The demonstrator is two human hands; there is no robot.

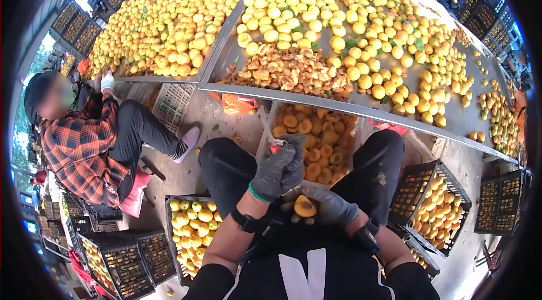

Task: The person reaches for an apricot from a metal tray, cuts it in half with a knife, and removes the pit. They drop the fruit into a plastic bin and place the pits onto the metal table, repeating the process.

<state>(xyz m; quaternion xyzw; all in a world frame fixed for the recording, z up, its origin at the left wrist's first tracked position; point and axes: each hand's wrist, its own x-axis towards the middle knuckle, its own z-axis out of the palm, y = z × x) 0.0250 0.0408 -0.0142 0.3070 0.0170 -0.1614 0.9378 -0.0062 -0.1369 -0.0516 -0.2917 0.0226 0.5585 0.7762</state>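
My right hand (333,207), in a grey glove, is closed around a cut apricot (305,206), its orange flesh and dark hollow facing up. Just above it, my left hand (278,169) in a dark grey glove is closed on a small tool (276,147) with a red part showing at the top; the glove hides most of it. Beyond both hands, between my knees, a container holds many apricot halves (324,150), cut sides showing on several.
A metal table (339,107) ahead carries whole apricots (372,46) and a heap of pitted scraps (288,69). Crates of apricots stand left (195,232) and right (437,204) of me. A seated person (84,136) in plaid works at left; other people are at the far side.
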